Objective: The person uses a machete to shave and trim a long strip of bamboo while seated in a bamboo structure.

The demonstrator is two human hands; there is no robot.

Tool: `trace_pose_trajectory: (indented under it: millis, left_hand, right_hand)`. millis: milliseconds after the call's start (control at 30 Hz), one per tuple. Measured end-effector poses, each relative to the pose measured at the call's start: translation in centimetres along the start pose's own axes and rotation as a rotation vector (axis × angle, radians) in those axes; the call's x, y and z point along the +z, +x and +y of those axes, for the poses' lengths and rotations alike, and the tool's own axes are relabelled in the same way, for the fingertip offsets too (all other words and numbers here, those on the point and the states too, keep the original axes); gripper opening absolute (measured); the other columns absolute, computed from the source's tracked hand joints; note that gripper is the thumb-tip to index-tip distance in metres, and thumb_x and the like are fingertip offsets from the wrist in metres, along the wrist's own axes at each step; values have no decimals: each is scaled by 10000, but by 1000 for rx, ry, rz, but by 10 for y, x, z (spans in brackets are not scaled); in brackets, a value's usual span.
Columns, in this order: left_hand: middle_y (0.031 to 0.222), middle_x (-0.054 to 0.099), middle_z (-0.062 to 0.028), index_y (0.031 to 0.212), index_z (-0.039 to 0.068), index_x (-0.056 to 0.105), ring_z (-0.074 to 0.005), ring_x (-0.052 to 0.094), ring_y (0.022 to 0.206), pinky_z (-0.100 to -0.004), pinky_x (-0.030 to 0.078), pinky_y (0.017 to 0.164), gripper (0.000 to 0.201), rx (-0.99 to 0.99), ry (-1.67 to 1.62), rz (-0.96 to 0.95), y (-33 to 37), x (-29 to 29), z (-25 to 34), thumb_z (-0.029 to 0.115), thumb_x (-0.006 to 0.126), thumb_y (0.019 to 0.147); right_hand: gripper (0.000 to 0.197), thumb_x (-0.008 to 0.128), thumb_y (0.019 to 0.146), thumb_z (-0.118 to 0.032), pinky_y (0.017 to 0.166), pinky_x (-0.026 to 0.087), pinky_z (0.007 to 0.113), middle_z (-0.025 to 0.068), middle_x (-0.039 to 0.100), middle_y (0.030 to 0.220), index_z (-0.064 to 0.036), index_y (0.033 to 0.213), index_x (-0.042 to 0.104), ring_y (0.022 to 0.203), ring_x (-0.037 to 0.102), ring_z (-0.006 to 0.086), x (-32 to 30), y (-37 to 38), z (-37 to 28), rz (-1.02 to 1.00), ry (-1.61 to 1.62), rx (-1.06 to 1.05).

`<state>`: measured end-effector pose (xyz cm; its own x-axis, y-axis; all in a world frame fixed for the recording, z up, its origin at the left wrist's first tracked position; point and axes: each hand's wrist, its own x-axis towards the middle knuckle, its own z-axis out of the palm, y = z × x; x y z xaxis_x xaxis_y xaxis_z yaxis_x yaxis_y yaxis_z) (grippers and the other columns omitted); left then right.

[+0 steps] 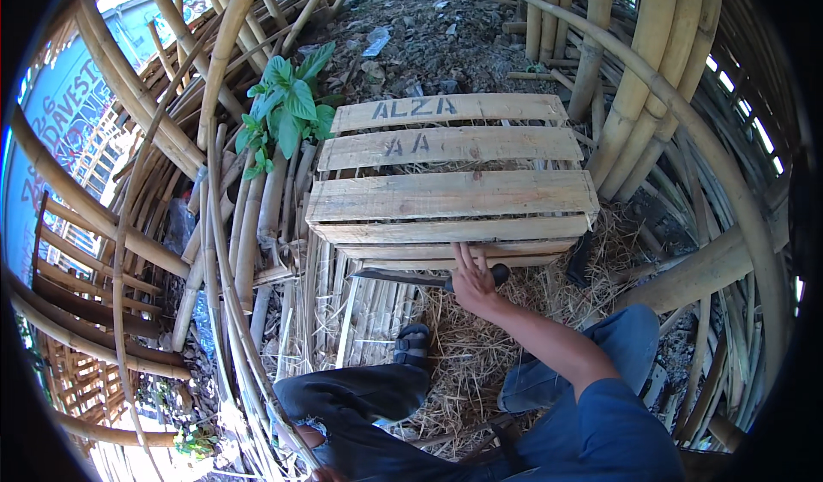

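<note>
My right hand (473, 283) grips a big knife (399, 277) by its dark handle, palm down, with some fingers stretched toward the front of a wooden slatted crate (454, 195). The dark blade points left, just below the crate's lower front slats. At the lower edge, a sliver of what looks like my left hand (329, 475) shows beside the end of a long, thin bamboo strip (273, 379). Its fingers cannot be made out. The crate's top slats carry dark stencilled lettering.
Dry straw (467, 345) covers the ground between my legs. Split bamboo slats (330, 311) lie left of the crate. A leafy green plant (291, 101) grows at its far left corner. Thick bamboo poles (656, 71) stand at the right, and a bamboo frame (129, 233) leans at the left.
</note>
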<state>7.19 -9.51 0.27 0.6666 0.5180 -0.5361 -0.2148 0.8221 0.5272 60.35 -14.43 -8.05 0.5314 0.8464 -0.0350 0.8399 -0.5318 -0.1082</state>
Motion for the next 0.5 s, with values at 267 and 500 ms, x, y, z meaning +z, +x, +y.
trace_pose_trajectory:
  millis: [267,500]
  left_hand:
    - [609,483,3,854,77,532,-116,431,444,-279,329,362,79,-159,1168,-113,-34,11,-30,133,529,909]
    - [603,371,18,950,97,518,-90,319,444,-226,244,389,423,-1039,-566,-705,-21,-126,-104,487,355,977]
  right_hand:
    - [165,589,691,-57,665,541,440,173,667,809,8,835,638,739,677,320,-74,-75,58,-57,-74,-24]
    - [195,648,660,-93,708,498,477,198,649,762,-18,830,589,757,643,389,-136,-155,87,105,150,345]
